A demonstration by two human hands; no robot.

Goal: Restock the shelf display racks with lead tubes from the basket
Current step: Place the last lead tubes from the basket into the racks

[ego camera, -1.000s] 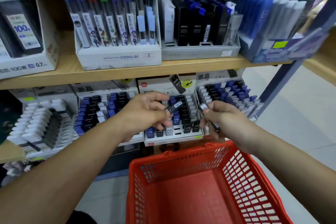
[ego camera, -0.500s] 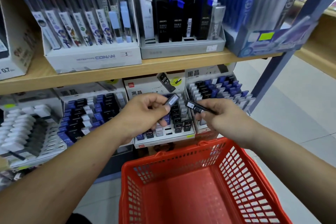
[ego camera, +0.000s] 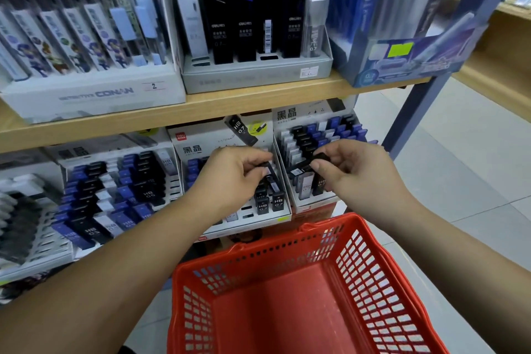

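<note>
Since a moment ago, both hands moved forward and down from mid-air in front of the shelf to the racks themselves. Tubes no longer held up side by side; each now carried to its own rack. Judged as the insertion step of restocking, with two tubes about to be seated at once.

Left hand [ego camera: 230, 178] curled over the middle display rack [ego camera: 230, 210], fingers [ego camera: 260, 159] pinched narrow around a dark lead tube [ego camera: 271, 171], its lower end pointing down among the standing black HB 0.7 tubes. Tube touching or just above its neighbours; cannot tell whether already in a slot.

Right hand [ego camera: 353, 169] at the near rows of the right display rack [ego camera: 310, 201], thumb and forefinger closed on a second black lead tube [ego camera: 317, 159], held roughly level and tilted, just above the upright tubes there. Not yet seated, by the look of it.

Red basket [ego camera: 301, 290] directly below and between the forearms, in front of the lower shelf. Visible floor of the basket bare; no further tubes seen inside, though the near end is cut off by the frame. Suggests the restock is near its end, pending these two tubes.

Next move likely calls for turning the right tube upright before pushing it down.
</note>
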